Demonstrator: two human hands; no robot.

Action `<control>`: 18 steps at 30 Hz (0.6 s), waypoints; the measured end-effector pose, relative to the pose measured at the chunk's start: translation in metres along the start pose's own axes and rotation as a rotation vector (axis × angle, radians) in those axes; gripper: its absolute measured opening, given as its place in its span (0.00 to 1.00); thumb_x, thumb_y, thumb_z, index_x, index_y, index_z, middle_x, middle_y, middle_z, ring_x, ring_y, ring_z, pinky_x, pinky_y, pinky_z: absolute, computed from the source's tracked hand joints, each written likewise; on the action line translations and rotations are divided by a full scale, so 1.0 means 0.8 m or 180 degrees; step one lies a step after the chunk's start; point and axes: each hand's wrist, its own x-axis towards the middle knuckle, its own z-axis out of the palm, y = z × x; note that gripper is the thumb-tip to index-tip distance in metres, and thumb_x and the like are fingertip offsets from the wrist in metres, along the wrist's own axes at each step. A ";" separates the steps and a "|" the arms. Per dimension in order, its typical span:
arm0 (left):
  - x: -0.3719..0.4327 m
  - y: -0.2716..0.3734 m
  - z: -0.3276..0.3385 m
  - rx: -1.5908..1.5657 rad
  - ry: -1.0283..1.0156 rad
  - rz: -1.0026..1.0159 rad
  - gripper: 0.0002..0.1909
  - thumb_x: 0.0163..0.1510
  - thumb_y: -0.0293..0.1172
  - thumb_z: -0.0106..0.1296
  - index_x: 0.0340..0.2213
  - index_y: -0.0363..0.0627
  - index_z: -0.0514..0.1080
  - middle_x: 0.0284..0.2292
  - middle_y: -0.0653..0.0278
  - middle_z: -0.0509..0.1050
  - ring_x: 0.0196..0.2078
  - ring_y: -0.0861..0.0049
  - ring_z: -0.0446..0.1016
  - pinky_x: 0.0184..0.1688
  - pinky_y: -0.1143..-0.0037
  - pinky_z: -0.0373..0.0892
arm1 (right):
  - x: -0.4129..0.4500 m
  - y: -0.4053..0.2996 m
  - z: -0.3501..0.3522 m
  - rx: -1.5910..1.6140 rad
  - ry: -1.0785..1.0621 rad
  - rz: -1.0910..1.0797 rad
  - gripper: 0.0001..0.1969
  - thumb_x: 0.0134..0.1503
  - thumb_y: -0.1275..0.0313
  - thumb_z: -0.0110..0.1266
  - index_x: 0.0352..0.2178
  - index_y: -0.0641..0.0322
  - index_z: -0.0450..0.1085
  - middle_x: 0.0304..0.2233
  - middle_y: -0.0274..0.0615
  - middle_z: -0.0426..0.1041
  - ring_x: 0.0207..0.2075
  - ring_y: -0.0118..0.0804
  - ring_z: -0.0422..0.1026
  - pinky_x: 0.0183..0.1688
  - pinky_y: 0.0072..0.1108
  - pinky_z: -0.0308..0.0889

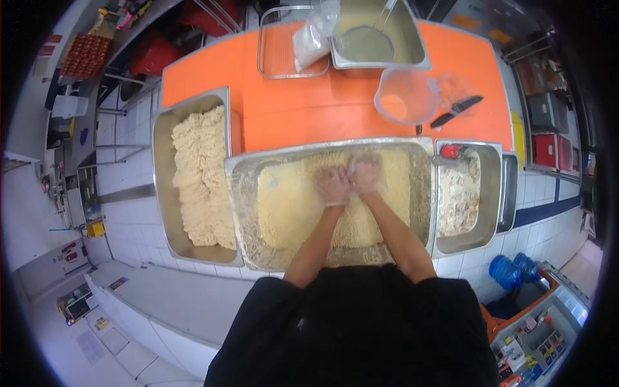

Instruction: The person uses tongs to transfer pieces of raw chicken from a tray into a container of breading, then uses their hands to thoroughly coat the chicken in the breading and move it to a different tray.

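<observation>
Both my hands are in clear plastic gloves, blurred, close together over a wide metal pan (333, 259) of pale yellow crumbs (285, 213). My left hand (333, 185) touches the crumbs near the pan's middle. Right beside it, slightly farther from me, my right hand (366, 171) presses at the crumbs too. Whether anything lies under the palms is hidden. To the left, a deep steel pan (162, 193) holds rows of crumb-coated pieces (203, 179). On the right, a smaller steel pan (492, 203) contains pieces in a creamy white liquid (457, 208), with a red-handled utensil (452, 151) at its far end.
Across the orange tabletop (300, 111) stand a translucent plastic jug (408, 96), a black-handled knife (457, 111) and a wire basket (271, 48) with a bag of white powder (312, 43). A steel pan (423, 60) behind holds a round strainer (365, 43). Blue water bottles (505, 272) stand at lower right.
</observation>
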 end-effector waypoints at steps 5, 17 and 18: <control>-0.042 -0.013 -0.058 -0.0522 -0.0299 -0.0502 0.20 0.59 0.45 0.41 0.43 0.43 0.72 0.42 0.47 0.72 0.48 0.51 0.68 0.53 0.51 0.58 | -0.078 -0.021 -0.059 0.0239 0.0303 -0.0084 0.19 0.59 0.59 0.43 0.39 0.64 0.71 0.35 0.55 0.74 0.41 0.53 0.71 0.49 0.41 0.61; -0.049 -0.038 -0.090 -0.0572 -0.1201 -0.0832 0.31 0.59 0.53 0.42 0.51 0.38 0.68 0.51 0.42 0.69 0.54 0.49 0.67 0.56 0.59 0.63 | -0.101 -0.009 -0.050 0.0940 -0.0279 0.1400 0.27 0.56 0.55 0.47 0.42 0.74 0.72 0.38 0.63 0.75 0.45 0.58 0.73 0.50 0.40 0.65; -0.048 -0.036 -0.109 -0.0595 -0.1171 -0.0792 0.31 0.59 0.53 0.42 0.51 0.38 0.68 0.51 0.42 0.69 0.54 0.49 0.67 0.56 0.59 0.63 | -0.105 0.004 -0.055 0.0935 -0.0225 0.1416 0.27 0.56 0.55 0.47 0.42 0.74 0.72 0.38 0.63 0.75 0.45 0.58 0.73 0.50 0.40 0.65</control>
